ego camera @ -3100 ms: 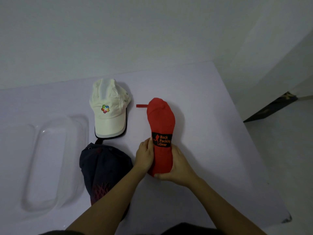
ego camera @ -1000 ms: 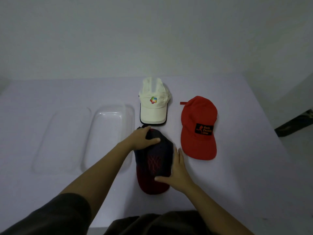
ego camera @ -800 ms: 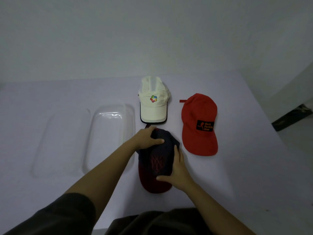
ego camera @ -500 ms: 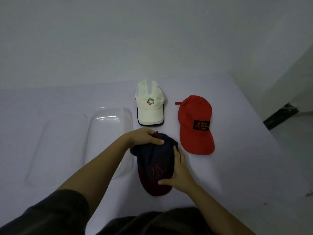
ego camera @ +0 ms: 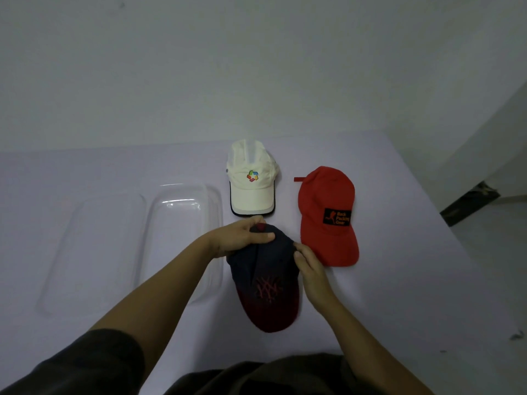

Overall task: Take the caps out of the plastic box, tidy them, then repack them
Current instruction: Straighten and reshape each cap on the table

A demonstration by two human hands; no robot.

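A dark navy cap (ego camera: 268, 283) with a red brim and red stitched logo lies in front of me on the white table (ego camera: 399, 295). My left hand (ego camera: 242, 236) grips the back of its crown, fingers curled over the fabric. My right hand (ego camera: 309, 266) holds the crown's right side with thumb and fingers. A white cap (ego camera: 251, 181) with a coloured logo lies flat behind it. To the right lies a red cap (ego camera: 328, 215) with a black patch. The clear plastic box (ego camera: 182, 212) stands to the left with nothing in it.
The clear lid (ego camera: 97, 246) lies left of the box. The table's right edge drops off to the floor and a dark strip (ego camera: 470, 202). A pale wall rises behind the table.
I let go of the red cap, which now lies flat on the right. Both hands moved to the navy cap, and my left hand has closed more tightly on its crown.
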